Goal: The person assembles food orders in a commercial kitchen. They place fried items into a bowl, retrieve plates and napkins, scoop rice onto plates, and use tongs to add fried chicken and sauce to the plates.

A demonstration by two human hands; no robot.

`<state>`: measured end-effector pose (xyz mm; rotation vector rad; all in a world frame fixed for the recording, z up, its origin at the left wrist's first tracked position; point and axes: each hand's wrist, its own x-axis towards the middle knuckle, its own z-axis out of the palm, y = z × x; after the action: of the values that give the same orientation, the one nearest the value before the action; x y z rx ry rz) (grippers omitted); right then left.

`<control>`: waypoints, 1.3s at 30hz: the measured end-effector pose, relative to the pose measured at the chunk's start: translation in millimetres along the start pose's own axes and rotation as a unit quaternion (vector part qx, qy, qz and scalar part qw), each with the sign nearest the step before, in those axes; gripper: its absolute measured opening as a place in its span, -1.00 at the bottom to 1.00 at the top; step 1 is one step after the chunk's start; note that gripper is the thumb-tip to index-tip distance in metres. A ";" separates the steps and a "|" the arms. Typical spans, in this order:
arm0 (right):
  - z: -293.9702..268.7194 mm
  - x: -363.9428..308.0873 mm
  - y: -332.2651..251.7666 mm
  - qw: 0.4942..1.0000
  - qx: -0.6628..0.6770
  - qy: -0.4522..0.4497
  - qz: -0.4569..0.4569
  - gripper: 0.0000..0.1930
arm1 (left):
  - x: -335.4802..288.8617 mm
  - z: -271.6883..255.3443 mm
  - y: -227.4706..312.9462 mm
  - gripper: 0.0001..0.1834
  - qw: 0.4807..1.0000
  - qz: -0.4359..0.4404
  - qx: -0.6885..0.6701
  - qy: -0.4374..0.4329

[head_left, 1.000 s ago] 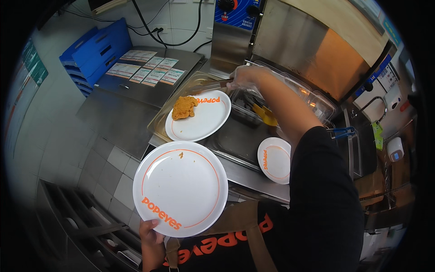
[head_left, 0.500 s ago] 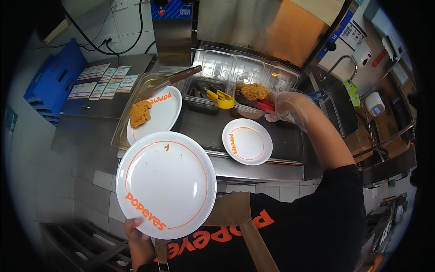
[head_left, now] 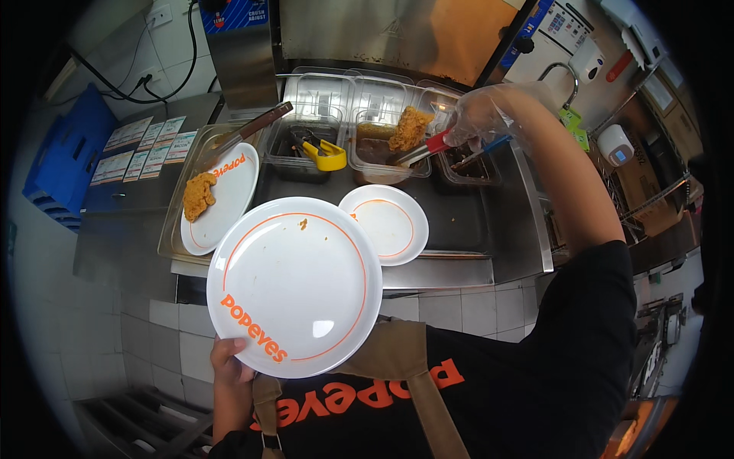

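Observation:
My left hand (head_left: 232,359) grips the lower left rim of a large white plate (head_left: 294,306) with an orange ring and lettering; a few brown crumbs lie on it. My right hand (head_left: 489,115), in a clear plastic glove, is closed around red-handled tongs (head_left: 437,142). Their metal end reaches down into a clear container (head_left: 375,170) of brown sauce. A piece of fried chicken (head_left: 410,128) stands tilted against the tongs above the sauce; whether the jaws clasp it, I cannot tell. A smaller white plate (head_left: 390,229) sits in front of the containers, partly behind the large one.
At the left, a tray (head_left: 172,229) holds a white oval plate (head_left: 229,191) with another fried chicken piece (head_left: 199,196) and brown-handled tongs (head_left: 267,118). Yellow-handled tongs (head_left: 330,157) rest in a neighbouring container. A blue-handled utensil (head_left: 489,145) stands in the right container. Paper labels (head_left: 141,149) lie far left.
My right hand has risen with the tongs, and the chicken piece has lifted and tipped up. The large plate has shifted right relative to the counter, covering part of the small plate.

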<state>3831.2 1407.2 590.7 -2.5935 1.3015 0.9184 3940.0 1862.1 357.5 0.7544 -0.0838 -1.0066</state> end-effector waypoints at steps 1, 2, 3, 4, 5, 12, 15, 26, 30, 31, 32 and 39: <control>0.9 3.4 -5.3 1.000 0.004 -0.007 0.011 -0.64 | 1.6 -0.7 -1.8 -0.18 1.000 -0.001 -0.016 -0.013; 0.5 5.8 -9.1 1.000 0.014 -0.011 0.013 -0.64 | 2.5 -1.6 -3.7 -0.18 1.000 -0.003 -0.013 -0.002; 3.3 8.3 -13.8 0.998 0.045 -0.017 0.028 -0.65 | 3.2 -2.1 -5.9 -0.18 1.000 -0.001 -0.017 0.002; 3.4 8.3 -15.0 0.997 0.066 -0.019 0.018 -0.65 | 3.1 -2.6 -7.5 -0.19 1.000 0.000 -0.021 0.006; 3.5 7.6 -16.2 0.997 0.077 -0.017 0.022 -0.65 | 2.0 -3.4 -8.1 -0.19 1.000 0.005 -0.022 0.008; -2.7 -14.6 0.9 0.997 -0.032 0.066 0.024 -0.59 | -19.0 -8.1 -7.6 -0.21 0.997 0.059 -0.027 0.029; 18.3 -5.8 -3.5 0.991 -0.059 0.108 -0.050 -0.67 | -25.4 -8.1 -9.9 -0.22 0.997 0.053 -0.034 0.043; 44.6 0.0 -13.8 0.969 -0.160 0.184 -0.032 -0.72 | -33.0 -6.1 -14.2 -0.22 0.996 0.074 -0.027 0.040; 46.1 -4.6 -20.2 0.943 -0.235 0.194 -0.136 -0.73 | -32.5 -7.9 -15.2 -0.22 0.997 0.051 -0.039 0.050; 47.1 -3.0 -23.3 0.945 -0.228 0.183 -0.148 -0.73 | -32.1 -8.7 -14.8 -0.22 0.997 0.044 -0.048 0.041; 49.5 -1.7 -25.5 0.941 -0.230 0.198 -0.148 -0.74 | -32.0 -9.3 -14.4 -0.22 0.997 0.041 -0.043 0.045; 42.9 -2.9 -40.8 0.909 -0.291 0.224 -0.194 -0.71 | -31.9 -11.4 -11.8 -0.26 0.997 0.044 -0.041 0.046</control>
<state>3840.6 1449.5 550.4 -3.5087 0.5469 0.7396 3918.2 1889.6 350.4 0.7147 0.0027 -0.8846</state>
